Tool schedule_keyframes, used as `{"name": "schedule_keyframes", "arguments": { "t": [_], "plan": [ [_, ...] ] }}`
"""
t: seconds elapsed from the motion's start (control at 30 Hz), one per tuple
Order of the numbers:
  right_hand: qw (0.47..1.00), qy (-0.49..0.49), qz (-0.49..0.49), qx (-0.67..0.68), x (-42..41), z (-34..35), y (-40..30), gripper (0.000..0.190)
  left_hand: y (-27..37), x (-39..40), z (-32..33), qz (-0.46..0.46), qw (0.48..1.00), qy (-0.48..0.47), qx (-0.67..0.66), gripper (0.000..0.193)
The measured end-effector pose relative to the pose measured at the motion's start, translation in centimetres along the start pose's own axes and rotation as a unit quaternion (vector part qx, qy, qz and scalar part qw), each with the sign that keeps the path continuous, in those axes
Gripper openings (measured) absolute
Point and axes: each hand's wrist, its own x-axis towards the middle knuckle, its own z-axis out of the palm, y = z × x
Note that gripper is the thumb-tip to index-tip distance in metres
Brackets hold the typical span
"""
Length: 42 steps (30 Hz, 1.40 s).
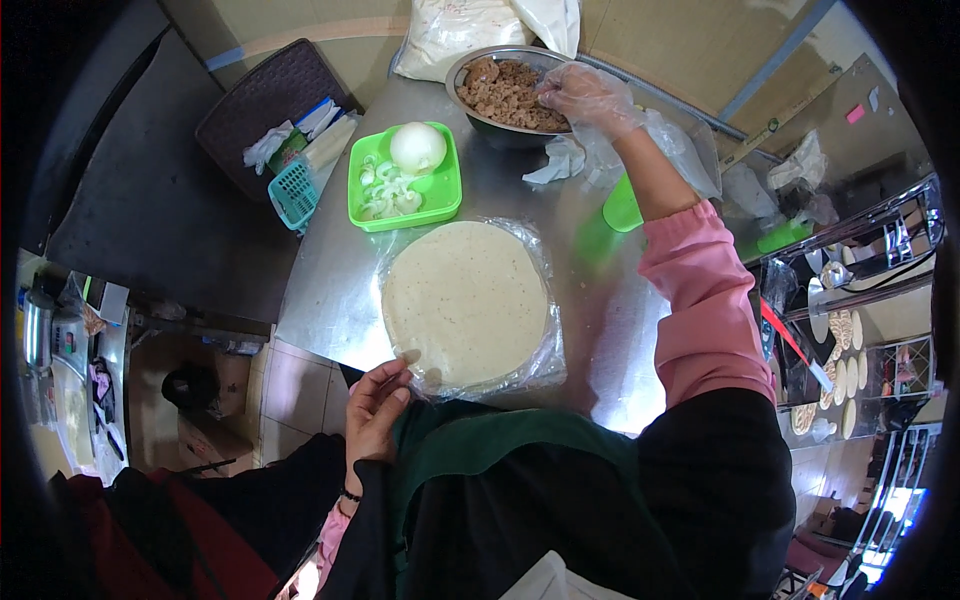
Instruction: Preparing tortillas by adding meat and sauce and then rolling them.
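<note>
A round, speckled flatbread (pixel 465 300) lies flat on a clear plastic sheet (pixel 553 352) in front of me. At its near left edge is my bare left hand (pixel 377 412), its fingertips bent against the rim of the bread or sheet. My right hand (pixel 589 94), in a clear plastic glove, reaches over the right side of a metal bowl (pixel 499 136). Crumbly brown cooked mince (pixel 495 90) fills that bowl. The right fingers are curled at the mince, and what lies inside them is hidden. A green plastic container (pixel 441 196) holds a peeled white onion (pixel 418 148) and onion slices (pixel 391 196).
Crumpled white paper (pixel 559 161) and a green cup (pixel 622 206) sit near my right forearm. Behind the bowl stands a filled white bag (pixel 461 37). A blue basket (pixel 294 193) rests beyond the steel table's left edge. Rounds of bread (pixel 840 382) cover a counter at far right.
</note>
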Motion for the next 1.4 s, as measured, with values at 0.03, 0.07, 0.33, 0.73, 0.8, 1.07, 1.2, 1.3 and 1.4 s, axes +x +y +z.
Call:
{"name": "schedule_keyframes", "arguments": {
  "t": [0.03,0.07,0.33,0.73,0.8,1.07,1.2,1.3,1.4],
  "plan": [
    [1.0,-0.002,-0.002,0.003,0.3,0.3,0.6,0.025,-0.2,0.2,-0.1,-0.001,1.0,0.004,0.0,0.033],
    [0.997,0.024,-0.05,0.053,0.4,0.5,1.7,0.026,-0.2,0.3,-0.1,0.004,1.0,-0.001,-0.012,0.034],
    [0.988,0.025,-0.048,0.142,-0.6,-0.6,2.8,0.029,0.1,0.2,1.0,-0.017,0.996,0.048,-0.066,0.033],
    [0.987,-0.022,-0.042,0.154,-7.8,-5.2,-3.9,0.03,-0.5,2.8,1.4,0.247,0.897,0.108,0.35,0.027],
    [0.986,-0.031,-0.067,0.151,-10.5,-3.6,-5.1,0.03,-1.0,3.1,1.7,0.234,0.898,0.097,0.36,0.028],
    [0.969,0.063,-0.179,0.156,-19.0,4.7,-12.4,0.019,-1.7,4.0,2.8,0.303,0.798,0.095,0.513,0.049],
    [0.966,0.114,-0.214,0.091,-20.2,3.1,-13.5,0.028,-1.4,4.4,3.1,0.27,0.782,0.105,0.552,0.061],
    [0.969,0.112,-0.211,0.064,-20.3,2.7,-13.4,0.031,-1.0,5.1,3.3,0.258,0.785,0.088,0.556,0.063],
    [0.973,0.113,-0.202,0.024,-20.8,1.7,-13.7,0.031,-0.9,5.3,3.2,0.269,0.779,0.077,0.561,0.061]
  ]
}}
